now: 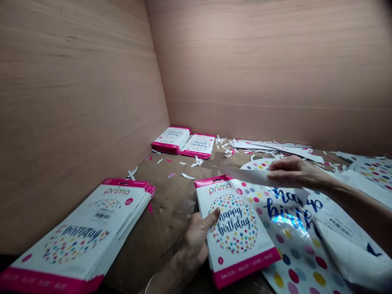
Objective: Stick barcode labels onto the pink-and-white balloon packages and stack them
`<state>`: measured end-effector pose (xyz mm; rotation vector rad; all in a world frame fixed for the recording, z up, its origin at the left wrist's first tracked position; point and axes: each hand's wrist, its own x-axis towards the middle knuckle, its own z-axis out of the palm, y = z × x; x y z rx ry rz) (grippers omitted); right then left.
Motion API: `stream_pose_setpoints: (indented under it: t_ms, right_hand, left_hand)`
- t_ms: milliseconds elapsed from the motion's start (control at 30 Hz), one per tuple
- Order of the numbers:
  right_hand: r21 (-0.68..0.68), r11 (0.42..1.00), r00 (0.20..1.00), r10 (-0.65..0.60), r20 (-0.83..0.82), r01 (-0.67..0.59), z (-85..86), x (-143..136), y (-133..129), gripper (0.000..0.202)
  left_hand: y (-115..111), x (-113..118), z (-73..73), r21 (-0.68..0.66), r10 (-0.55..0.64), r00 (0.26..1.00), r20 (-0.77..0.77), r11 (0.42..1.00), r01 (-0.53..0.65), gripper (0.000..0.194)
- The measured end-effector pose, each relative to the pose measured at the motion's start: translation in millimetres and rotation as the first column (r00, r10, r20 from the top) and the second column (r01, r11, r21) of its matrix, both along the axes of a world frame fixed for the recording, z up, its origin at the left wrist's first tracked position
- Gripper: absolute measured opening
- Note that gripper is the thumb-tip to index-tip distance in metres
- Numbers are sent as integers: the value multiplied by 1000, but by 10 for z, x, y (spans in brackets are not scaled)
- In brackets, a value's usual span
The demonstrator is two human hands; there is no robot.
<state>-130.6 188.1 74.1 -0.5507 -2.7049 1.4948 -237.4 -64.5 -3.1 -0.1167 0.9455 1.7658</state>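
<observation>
My left hand is closed around the left side of a small stack of balloon packets, its thumb across the front. The top packet is white with pink bands and reads "happy birthday" over a ring of coloured dots. Above its upper right corner, my right hand pinches a thin white piece of paper, smeared by motion at its far end. Under the right forearm spreads a shiny foil balloon with coloured dots and blue lettering. The packets partly cover its left side.
A tall stack of balloon packets lies at the left. Two smaller packet stacks sit in the far corner against wooden walls. Paper scraps and long white strips litter the brown surface. Dotted balloons lie far right.
</observation>
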Motion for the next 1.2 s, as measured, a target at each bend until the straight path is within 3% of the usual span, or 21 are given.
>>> stream_pose_setpoints:
  t_ms: [100, 267, 367, 533, 700, 867, 1067, 1200]
  right_hand:
    - [-34, 996, 992, 90, 92, -88, 35, 207, -157, 43]
    - [-32, 999, 1000, -4, -25, 3, 145, 483, -114, 34]
    - [-10, 1000, 999, 15, -43, -16, 210, 571, -118, 34]
    - [-1, 995, 982, 94, 161, -95, 49, 487, -173, 39]
    - [152, 977, 964, 113, 242, -152, -187, 366, -181, 41]
    - [154, 969, 958, 153, 244, -194, -182, 266, -258, 37]
    - [172, 959, 954, 183, 239, -227, -173, 156, -289, 35]
    - [326, 912, 960, 191, 204, -251, -164, 186, -314, 34]
  left_hand:
    - [-14, -4, -26, 15, 1, 1000, 13, 1000, -1, 32]
    - [-17, -14, -59, 37, 22, 1000, 6, 999, -23, 25]
    - [-11, -15, -51, 38, 28, 1000, -11, 999, -28, 25]
    - [-16, -14, -47, 70, 21, 999, -34, 997, -18, 33]
    - [-28, -8, -56, 77, 4, 1000, -29, 997, -1, 37]
    - [-34, -8, -41, 72, 11, 999, -30, 997, -9, 43]
    - [-39, 2, -27, 54, 3, 999, -34, 999, -2, 35]
    - [-42, 17, -6, 13, 19, 998, -62, 1000, -19, 34]
